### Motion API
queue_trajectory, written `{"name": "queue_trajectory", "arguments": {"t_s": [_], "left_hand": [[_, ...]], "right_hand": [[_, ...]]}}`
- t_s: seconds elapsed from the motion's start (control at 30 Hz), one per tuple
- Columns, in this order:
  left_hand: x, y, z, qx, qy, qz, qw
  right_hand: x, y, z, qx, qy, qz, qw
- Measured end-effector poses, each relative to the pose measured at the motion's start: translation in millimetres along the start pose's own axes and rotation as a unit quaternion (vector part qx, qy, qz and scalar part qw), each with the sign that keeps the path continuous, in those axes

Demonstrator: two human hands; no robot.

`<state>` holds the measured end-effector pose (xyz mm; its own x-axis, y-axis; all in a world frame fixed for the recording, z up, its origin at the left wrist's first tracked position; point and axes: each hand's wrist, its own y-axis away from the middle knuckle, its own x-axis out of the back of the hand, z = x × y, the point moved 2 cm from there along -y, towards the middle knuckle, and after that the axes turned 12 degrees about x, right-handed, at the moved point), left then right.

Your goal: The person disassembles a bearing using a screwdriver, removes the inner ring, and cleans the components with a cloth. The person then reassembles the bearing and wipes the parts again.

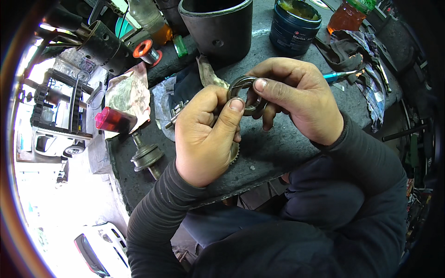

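Observation:
Between my two hands, above the dark bench, is a dark metal ring (254, 110) that looks like a bearing ring. My left hand (206, 132) pinches its left side with the thumb laid against it. On the other side my right hand (303, 95) grips the rim between thumb and curled fingers. Below my left hand a toothed gear edge (235, 153) shows, mostly hidden. Left of that hand a metal shaft with a round flange (147, 156) lies on the bench. Several small metal pins (175, 113) rest on a cloth close to my left knuckles.
Along the back stand a black bucket (215, 34), a dark blue grease tub (295, 32) and a jar of amber liquid (347, 17). A solder spool (148, 52) and red container (113, 121) are left. Rags (371, 92) and a blue-handled tool (334, 76) lie right.

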<state>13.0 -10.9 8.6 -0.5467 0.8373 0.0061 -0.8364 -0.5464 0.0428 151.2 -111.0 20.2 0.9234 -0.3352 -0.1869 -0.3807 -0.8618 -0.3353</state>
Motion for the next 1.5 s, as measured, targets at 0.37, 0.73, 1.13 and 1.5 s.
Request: {"name": "queue_trajectory", "arguments": {"t_s": [0.37,0.73,1.13,1.5], "left_hand": [[5.8,-5.7,5.3,-0.125,-0.061,0.095,0.986],[15.8,-8.9,11.6,-0.101,-0.025,0.1,0.99],[31.4,-26.4,7.7,-0.188,-0.22,0.107,0.951],[13.8,-11.1,12.3,0.013,-0.087,-0.004,0.996]], "right_hand": [[-0.5,3.4,-10.5,-0.009,0.152,-0.041,0.988],[-1.9,2.1,-5.5,-0.051,0.12,-0.088,0.988],[6.4,-0.8,2.2,-0.083,0.054,-0.057,0.993],[-2.4,1.6,-7.0,0.017,0.212,-0.052,0.976]]}}
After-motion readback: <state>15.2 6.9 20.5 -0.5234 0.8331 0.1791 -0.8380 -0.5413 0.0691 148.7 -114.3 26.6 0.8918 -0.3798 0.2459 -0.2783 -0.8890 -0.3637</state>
